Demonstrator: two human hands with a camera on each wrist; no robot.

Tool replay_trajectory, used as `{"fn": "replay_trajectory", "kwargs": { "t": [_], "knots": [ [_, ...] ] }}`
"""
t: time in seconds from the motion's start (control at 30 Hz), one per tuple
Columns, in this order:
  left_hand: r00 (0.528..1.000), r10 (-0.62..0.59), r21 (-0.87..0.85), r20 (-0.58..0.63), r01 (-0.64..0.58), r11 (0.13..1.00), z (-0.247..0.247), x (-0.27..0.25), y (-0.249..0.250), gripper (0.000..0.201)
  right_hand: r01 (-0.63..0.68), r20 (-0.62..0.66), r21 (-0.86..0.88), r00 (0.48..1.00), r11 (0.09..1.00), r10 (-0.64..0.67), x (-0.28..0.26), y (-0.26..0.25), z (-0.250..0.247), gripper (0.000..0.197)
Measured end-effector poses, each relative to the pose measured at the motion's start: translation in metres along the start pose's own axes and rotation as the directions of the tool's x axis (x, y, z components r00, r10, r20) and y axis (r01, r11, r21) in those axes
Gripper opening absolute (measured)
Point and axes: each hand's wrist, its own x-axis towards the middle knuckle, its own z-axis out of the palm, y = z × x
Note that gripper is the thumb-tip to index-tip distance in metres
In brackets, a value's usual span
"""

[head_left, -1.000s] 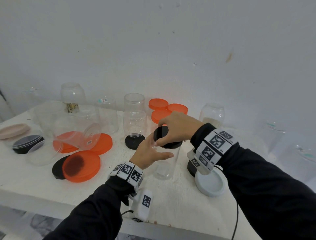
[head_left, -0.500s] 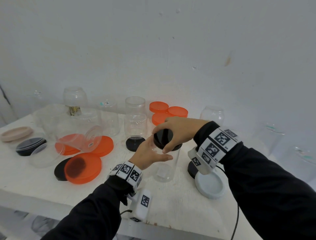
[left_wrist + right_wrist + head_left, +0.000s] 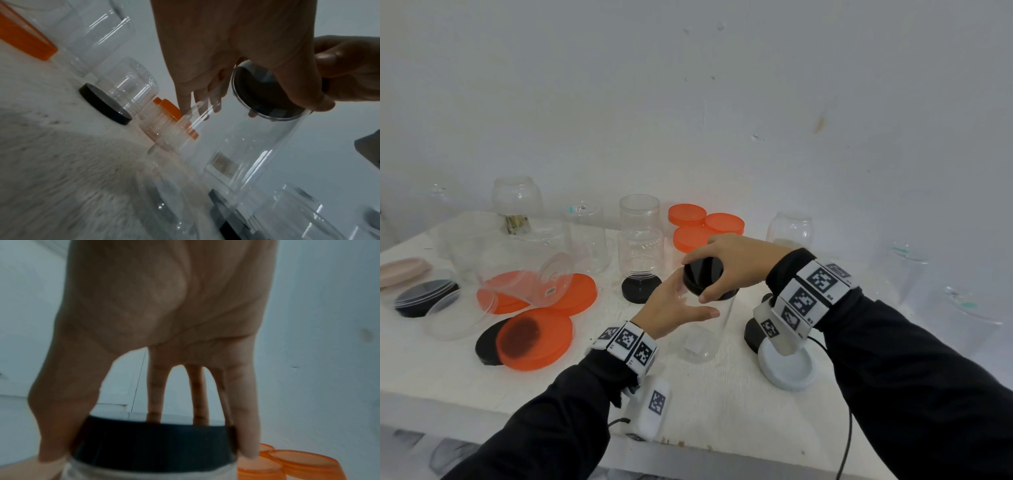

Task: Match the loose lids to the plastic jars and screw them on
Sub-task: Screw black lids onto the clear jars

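A tall clear jar (image 3: 702,339) leans toward me at the table's middle, its base near the tabletop. My left hand (image 3: 681,301) holds its upper wall, thumb across the front and fingers behind. A black lid (image 3: 703,275) sits on the jar's mouth, and my right hand (image 3: 726,263) grips its rim from above. In the left wrist view the left hand (image 3: 226,65) wraps the jar (image 3: 236,146) just under the lid (image 3: 265,97). The right wrist view shows my right hand (image 3: 164,321) with thumb and fingers spread round the lid (image 3: 156,446).
An upturned jar (image 3: 641,253) stands on a black lid (image 3: 641,289) behind my left hand. Three orange lids (image 3: 705,226) lie at the back. A large orange lid (image 3: 534,342), a jar on its side (image 3: 527,277) and a white lid (image 3: 787,371) lie nearby.
The jar with the black lid has tipped toward me, so the lid's top now faces the camera. My right hand has turned round the lid's rim.
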Motion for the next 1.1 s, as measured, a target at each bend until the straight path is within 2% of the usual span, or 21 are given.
{"fn": "replay_trajectory", "kwargs": {
  "t": [0.1,0.17,0.23,0.33,0.47,0.53,0.63,0.73,0.83,0.97,1.1],
  "knots": [
    [0.999,0.035,0.057,0.042,-0.037,0.998,-0.001,0.005,0.005,0.096,-0.035,-0.076,0.086,0.996,0.996,0.041,-0.014,0.01,-0.008,0.063],
    [0.998,0.061,0.088,-0.015,-0.059,0.994,-0.002,0.01,0.011,0.092,-0.077,-0.166,0.126,0.981,0.989,0.098,-0.026,0.023,-0.023,0.062],
    [0.989,0.103,0.115,-0.106,-0.091,0.989,-0.004,0.017,0.014,0.075,-0.134,-0.252,0.149,0.953,0.98,0.169,-0.035,0.039,-0.04,0.062],
    [0.96,0.174,0.196,-0.22,-0.131,0.972,-0.01,0.035,0.01,0.045,-0.187,-0.401,0.191,0.881,0.964,0.25,-0.044,0.065,-0.063,0.062],
    [0.935,0.253,0.391,-0.247,-0.143,0.909,-0.011,0.067,-0.002,0.033,-0.23,-0.545,0.262,0.766,0.937,0.34,-0.047,0.096,-0.082,0.066],
    [0.939,0.265,0.453,-0.22,-0.142,0.88,-0.011,0.084,-0.007,0.04,-0.239,-0.587,0.291,0.72,0.926,0.37,-0.044,0.11,-0.087,0.067],
    [0.943,0.284,0.541,-0.175,-0.149,0.828,-0.012,0.111,-0.012,0.066,-0.242,-0.622,0.317,0.677,0.917,0.394,-0.034,0.13,-0.092,0.067],
    [0.939,0.307,0.65,-0.157,-0.135,0.747,-0.013,0.137,-0.021,0.068,-0.284,-0.595,0.31,0.686,0.907,0.418,-0.019,0.149,-0.1,0.068],
    [0.944,0.295,0.69,-0.146,-0.116,0.714,-0.014,0.157,-0.028,0.07,-0.343,-0.553,0.29,0.702,0.893,0.449,0.002,0.166,-0.108,0.068],
    [0.976,0.196,0.762,-0.094,-0.056,0.645,-0.014,0.174,-0.039,0.057,-0.446,-0.425,0.23,0.754,0.865,0.502,0.032,0.189,-0.117,0.071],
    [0.977,0.2,0.809,-0.072,-0.06,0.585,-0.012,0.181,-0.055,0.062,-0.508,-0.297,0.146,0.796,0.849,0.527,0.058,0.206,-0.118,0.071]
  ]
}}
